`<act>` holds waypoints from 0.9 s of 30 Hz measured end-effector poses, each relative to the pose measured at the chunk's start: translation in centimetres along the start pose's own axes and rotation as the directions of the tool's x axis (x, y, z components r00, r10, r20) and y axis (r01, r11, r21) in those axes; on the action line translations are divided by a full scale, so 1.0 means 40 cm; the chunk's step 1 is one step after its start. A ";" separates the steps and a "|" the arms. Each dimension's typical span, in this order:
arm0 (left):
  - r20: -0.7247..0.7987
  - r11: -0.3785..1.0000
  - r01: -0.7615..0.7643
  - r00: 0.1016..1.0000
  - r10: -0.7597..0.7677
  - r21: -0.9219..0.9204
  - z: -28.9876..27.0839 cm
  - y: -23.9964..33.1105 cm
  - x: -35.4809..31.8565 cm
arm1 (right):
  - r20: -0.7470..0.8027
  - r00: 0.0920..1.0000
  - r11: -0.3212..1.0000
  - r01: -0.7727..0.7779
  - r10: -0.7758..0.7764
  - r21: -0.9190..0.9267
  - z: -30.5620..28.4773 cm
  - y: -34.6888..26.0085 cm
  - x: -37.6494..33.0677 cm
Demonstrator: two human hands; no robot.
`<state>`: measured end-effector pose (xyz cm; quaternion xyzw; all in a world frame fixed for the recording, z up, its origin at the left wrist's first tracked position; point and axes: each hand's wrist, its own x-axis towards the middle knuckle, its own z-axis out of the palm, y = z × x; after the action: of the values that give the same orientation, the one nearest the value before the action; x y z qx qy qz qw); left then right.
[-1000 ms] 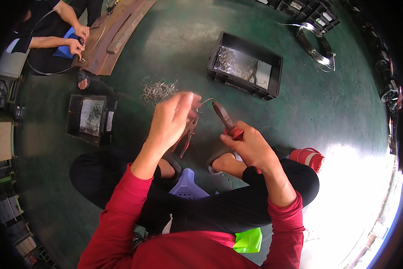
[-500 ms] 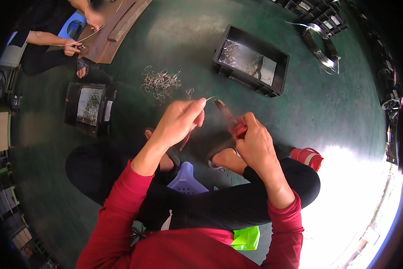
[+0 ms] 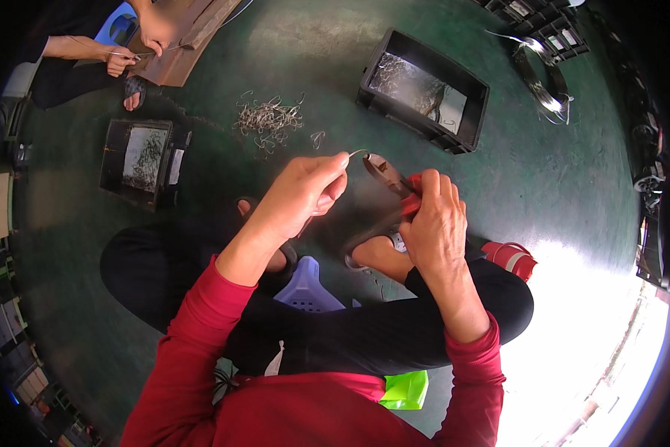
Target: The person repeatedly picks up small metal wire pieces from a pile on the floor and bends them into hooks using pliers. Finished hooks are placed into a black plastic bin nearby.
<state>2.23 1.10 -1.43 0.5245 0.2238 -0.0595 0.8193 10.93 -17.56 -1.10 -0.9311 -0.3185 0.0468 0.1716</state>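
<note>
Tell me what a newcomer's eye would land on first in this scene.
At centre, the left hand pinches a thin bent wire piece against the nose of red-handled pliers gripped in the right hand. Beyond them, a loose heap of bent wire pieces lies on the green floor, between two black trays, one at the left and one at upper right.

Left hand (image 3: 303, 195) pinching bent wire (image 3: 358, 153), right hand (image 3: 433, 227) gripping red-handled pliers (image 3: 389, 179), green floor (image 3: 290, 52)
</note>
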 end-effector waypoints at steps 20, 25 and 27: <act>0.010 0.687 -0.335 0.902 0.431 0.645 -0.022 -0.013 0.010 | 0.377 0.926 0.970 -0.097 0.006 0.225 -0.029 0.022 0.004; 0.019 0.991 -0.030 0.999 0.027 0.133 -0.045 0.007 0.020 | 0.626 0.779 0.863 -0.337 0.030 0.378 -0.039 0.026 0.012; 0.062 0.999 0.039 0.997 -0.039 -0.003 -0.051 0.008 0.020 | 0.620 0.785 0.859 -0.332 0.022 0.390 -0.036 0.025 0.011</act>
<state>2.43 3.17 -2.24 0.5163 0.2087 -0.0913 0.8256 12.16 -18.44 -0.08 -0.8227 -0.2424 0.4300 0.2821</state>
